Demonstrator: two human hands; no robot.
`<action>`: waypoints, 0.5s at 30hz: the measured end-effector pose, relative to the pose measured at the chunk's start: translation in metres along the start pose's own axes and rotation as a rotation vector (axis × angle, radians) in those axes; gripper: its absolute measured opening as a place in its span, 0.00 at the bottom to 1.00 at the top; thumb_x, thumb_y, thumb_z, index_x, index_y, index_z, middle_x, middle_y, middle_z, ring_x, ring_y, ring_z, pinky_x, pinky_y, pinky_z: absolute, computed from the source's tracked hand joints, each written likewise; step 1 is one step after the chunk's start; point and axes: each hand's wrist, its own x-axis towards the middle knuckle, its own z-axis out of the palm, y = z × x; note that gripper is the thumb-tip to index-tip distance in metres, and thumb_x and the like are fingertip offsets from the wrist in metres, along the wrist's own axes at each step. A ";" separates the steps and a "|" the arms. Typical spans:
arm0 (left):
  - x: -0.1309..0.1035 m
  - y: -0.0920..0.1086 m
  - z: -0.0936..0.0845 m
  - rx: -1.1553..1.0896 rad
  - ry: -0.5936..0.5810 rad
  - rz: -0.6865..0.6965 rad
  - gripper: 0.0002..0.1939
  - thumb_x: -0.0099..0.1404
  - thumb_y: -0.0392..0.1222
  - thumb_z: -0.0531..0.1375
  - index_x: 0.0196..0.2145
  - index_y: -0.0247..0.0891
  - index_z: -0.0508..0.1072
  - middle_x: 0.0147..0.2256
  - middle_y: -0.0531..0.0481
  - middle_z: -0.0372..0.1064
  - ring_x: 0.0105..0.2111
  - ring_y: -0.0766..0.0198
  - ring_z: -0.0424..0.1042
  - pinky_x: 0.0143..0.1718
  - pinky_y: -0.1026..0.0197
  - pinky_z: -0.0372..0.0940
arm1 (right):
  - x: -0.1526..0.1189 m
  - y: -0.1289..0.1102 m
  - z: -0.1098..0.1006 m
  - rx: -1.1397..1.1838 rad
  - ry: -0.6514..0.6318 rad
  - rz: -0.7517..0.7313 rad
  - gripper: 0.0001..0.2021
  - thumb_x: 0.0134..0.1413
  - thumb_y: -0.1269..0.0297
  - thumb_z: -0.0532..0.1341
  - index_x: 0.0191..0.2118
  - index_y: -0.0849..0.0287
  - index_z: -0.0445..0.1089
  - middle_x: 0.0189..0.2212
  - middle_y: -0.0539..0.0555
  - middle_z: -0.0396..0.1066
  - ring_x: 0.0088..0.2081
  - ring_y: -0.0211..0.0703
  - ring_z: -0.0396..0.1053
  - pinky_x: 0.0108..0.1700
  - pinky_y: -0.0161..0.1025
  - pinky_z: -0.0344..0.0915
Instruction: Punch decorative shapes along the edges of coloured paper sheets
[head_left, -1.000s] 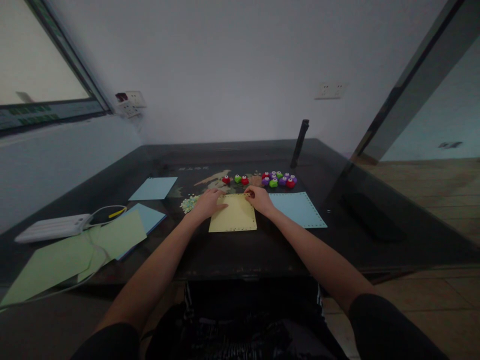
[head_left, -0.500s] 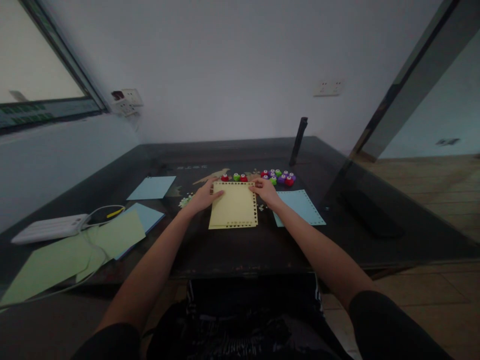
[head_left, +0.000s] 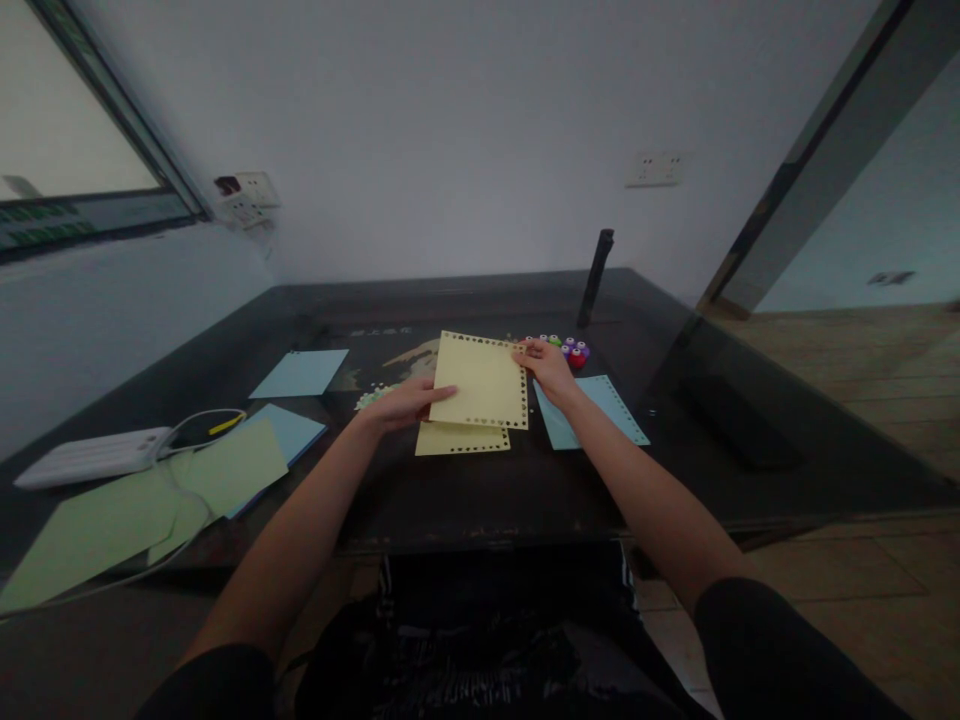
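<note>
Lifting the yellow punched sheet clear of the yellow sheet beneath.
I have it pinched in both hands above the table: my left hand grips its left edge, thumb on top, and my right hand clamps the upper right corner. Half a second ago it lay almost squared over the lower one; now it is raised and tilted, baring the lower sheet's near strip and hiding the middle row of coloured knobs.

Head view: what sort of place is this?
Likely a room in a home or small workroom: a dark table against a plain wall, a socket, and a yellow sheet with holed edges.
</note>
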 end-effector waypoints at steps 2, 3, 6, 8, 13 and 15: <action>-0.001 0.000 0.002 -0.024 -0.027 -0.024 0.15 0.64 0.45 0.56 0.44 0.36 0.74 0.40 0.41 0.75 0.38 0.56 0.74 0.32 0.58 0.69 | 0.000 -0.001 -0.001 0.004 -0.002 0.003 0.12 0.38 0.66 0.66 0.33 0.59 0.67 0.25 0.48 0.69 0.27 0.37 0.68 0.32 0.37 0.65; -0.001 0.001 0.003 -0.023 -0.029 -0.036 0.15 0.63 0.46 0.56 0.42 0.36 0.75 0.39 0.41 0.75 0.35 0.58 0.74 0.30 0.59 0.68 | 0.000 -0.001 -0.001 -0.005 -0.005 0.004 0.12 0.39 0.66 0.66 0.33 0.59 0.67 0.25 0.49 0.69 0.27 0.37 0.67 0.32 0.37 0.65; -0.002 0.002 0.006 0.046 0.004 -0.066 0.15 0.60 0.49 0.58 0.37 0.35 0.76 0.32 0.43 0.75 0.26 0.63 0.70 0.21 0.64 0.61 | -0.001 -0.002 0.000 -0.054 -0.007 0.001 0.11 0.40 0.65 0.65 0.33 0.59 0.67 0.27 0.50 0.70 0.28 0.37 0.68 0.31 0.36 0.65; -0.003 0.002 0.006 0.096 0.020 -0.070 0.17 0.57 0.51 0.60 0.34 0.34 0.77 0.26 0.45 0.73 0.20 0.67 0.65 0.17 0.66 0.56 | -0.001 -0.003 0.000 -0.050 -0.011 -0.004 0.12 0.39 0.64 0.66 0.33 0.59 0.68 0.27 0.50 0.70 0.28 0.37 0.68 0.30 0.36 0.65; -0.002 0.000 0.000 0.070 0.076 -0.017 0.16 0.54 0.52 0.63 0.27 0.34 0.75 0.20 0.49 0.67 0.16 0.70 0.58 0.15 0.65 0.52 | -0.003 -0.005 0.000 -0.043 -0.013 -0.035 0.15 0.41 0.53 0.65 0.31 0.58 0.67 0.24 0.49 0.70 0.23 0.36 0.66 0.25 0.34 0.61; -0.001 -0.002 -0.005 0.074 0.213 0.052 0.14 0.55 0.50 0.63 0.26 0.33 0.74 0.20 0.48 0.66 0.17 0.68 0.61 0.17 0.64 0.54 | -0.004 -0.007 -0.001 -0.079 -0.006 -0.046 0.17 0.45 0.48 0.62 0.31 0.58 0.67 0.23 0.50 0.70 0.22 0.36 0.65 0.23 0.33 0.60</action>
